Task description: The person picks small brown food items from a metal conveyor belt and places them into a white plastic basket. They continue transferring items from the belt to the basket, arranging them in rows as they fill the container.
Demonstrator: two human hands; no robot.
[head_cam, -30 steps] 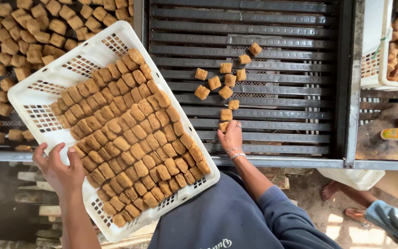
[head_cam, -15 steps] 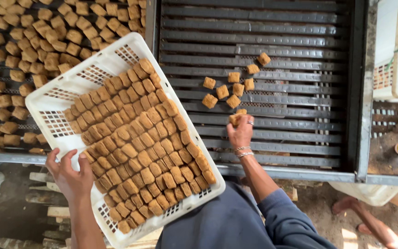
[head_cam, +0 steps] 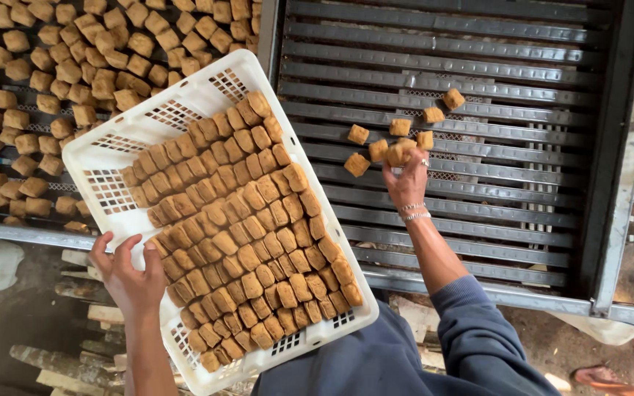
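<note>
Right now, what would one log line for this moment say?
left hand: grips white crate edge | right hand: holds brown cube over slatted rack | crate: full of cubes

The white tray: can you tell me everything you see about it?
The white tray looks like plastic, rectangular, with rounded corners and lattice holes in its floor and rim. It sits tilted and turned slantwise, over the edge of the racks. Rows of brown cubes fill most of it; the upper left part is bare. The left hand grips its near edge. The right hand is away from it, holding a cube over the slatted rack.
</note>
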